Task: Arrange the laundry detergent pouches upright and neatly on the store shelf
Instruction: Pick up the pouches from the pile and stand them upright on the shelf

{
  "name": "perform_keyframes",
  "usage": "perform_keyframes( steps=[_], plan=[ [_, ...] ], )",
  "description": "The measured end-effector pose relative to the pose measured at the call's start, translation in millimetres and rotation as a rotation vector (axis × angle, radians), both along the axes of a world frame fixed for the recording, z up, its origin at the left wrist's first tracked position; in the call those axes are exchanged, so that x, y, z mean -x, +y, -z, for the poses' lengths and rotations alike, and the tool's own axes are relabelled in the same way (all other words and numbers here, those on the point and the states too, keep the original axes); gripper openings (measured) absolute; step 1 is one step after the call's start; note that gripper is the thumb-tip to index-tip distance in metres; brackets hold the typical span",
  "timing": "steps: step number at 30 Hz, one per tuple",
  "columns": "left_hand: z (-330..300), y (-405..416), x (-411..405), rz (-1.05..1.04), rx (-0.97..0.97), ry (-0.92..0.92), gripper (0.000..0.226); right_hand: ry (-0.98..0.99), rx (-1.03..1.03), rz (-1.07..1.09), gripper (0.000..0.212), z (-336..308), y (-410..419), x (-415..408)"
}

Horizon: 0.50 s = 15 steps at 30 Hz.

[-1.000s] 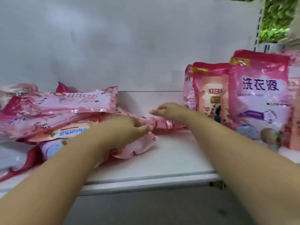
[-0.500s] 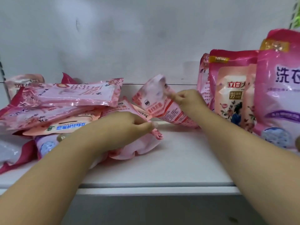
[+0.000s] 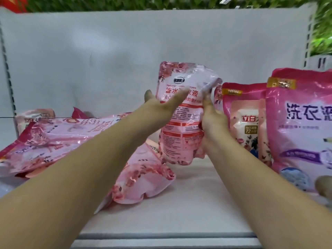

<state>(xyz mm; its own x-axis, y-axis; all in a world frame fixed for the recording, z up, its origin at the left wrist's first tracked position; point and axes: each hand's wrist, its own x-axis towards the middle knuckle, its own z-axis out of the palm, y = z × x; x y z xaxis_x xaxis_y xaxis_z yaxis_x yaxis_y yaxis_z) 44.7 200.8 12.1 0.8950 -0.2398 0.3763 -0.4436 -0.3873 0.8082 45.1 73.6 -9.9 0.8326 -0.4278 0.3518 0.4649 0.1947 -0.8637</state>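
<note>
I have one pink detergent pouch (image 3: 181, 123) upright between both hands (image 3: 161, 108), left (image 3: 161, 108) and right hand (image 3: 213, 121) gripping its sides above the shelf (image 3: 179, 212); two pouches (image 3: 269, 123) stand at right, the flat pile (image 3: 62, 141) remains.

Bare shelf (image 3: 188, 209) strip open between toppled pouches (image 3: 59, 139) left, upright pouches (image 3: 296, 126) right; rear gap seemingly clear.

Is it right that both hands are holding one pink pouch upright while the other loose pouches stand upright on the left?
Not quite. The head view shows both hands, left and right, holding the pink pouch upright, but the loose pouches on the left lie flat in a pile.
</note>
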Motion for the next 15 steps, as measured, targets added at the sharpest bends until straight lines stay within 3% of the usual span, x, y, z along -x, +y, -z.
perform_keyframes(
  steps=[3, 6, 9, 11, 15],
  plan=[
    [3, -21, -9, 0.033, -0.019, -0.013, 0.13, 0.013, 0.012, -0.037, 0.041, 2, -3, 0],
    [25, -26, -33, 0.01, -0.016, 0.094, 0.142, 0.054, -0.009, -0.34, 0.049, 12, 1, -6],
    [33, -25, -47, 0.1, 0.234, 0.207, 0.143, 0.064, -0.028, -0.502, 0.065, 14, 2, -11],
    [36, -25, -51, 0.113, 0.397, 0.175, 0.134, 0.068, 0.012, -0.56, 0.07, 13, -3, -10],
    [34, -21, -36, 0.156, 0.624, 0.074, 0.128, 0.091, 0.036, -0.524, 0.057, 14, -8, -9]
  ],
)
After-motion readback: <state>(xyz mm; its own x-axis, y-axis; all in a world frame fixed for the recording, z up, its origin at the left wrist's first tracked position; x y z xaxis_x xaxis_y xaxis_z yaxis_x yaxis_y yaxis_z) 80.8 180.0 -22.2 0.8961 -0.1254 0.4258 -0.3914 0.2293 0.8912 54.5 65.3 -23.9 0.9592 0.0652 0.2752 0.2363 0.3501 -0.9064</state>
